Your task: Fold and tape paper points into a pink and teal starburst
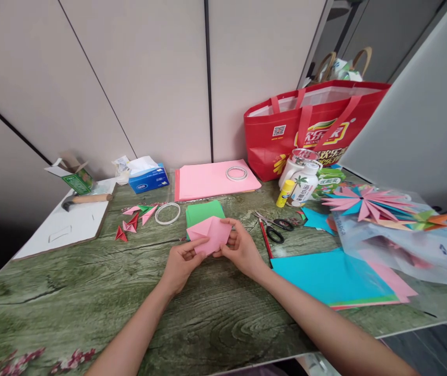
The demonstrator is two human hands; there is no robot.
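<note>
A folded piece of pink paper (pixel 212 236) is held above the table between both hands. My left hand (pixel 183 265) pinches its lower left edge, thumb and fingers closed on it. On the right side, my right hand (pixel 240 246) grips the same paper, with fingers partly behind it. Just beyond the pink paper lies a stack of green paper squares (pixel 203 210), partly covered by it. A roll of white double-sided tape (pixel 167 213) rests to the left of the stack. Small folded red and pink paper pieces (pixel 130 223) lie further left.
Scissors (pixel 275 228) and a red pencil (pixel 266 239) lie to the right, near blue paper sheets (pixel 329 277). Behind stand a glue stick (pixel 285 193), a white jug (pixel 301 180) and a red bag (pixel 270 149). A hammer (pixel 90 198) lies on a white board (pixel 78 222) at left.
</note>
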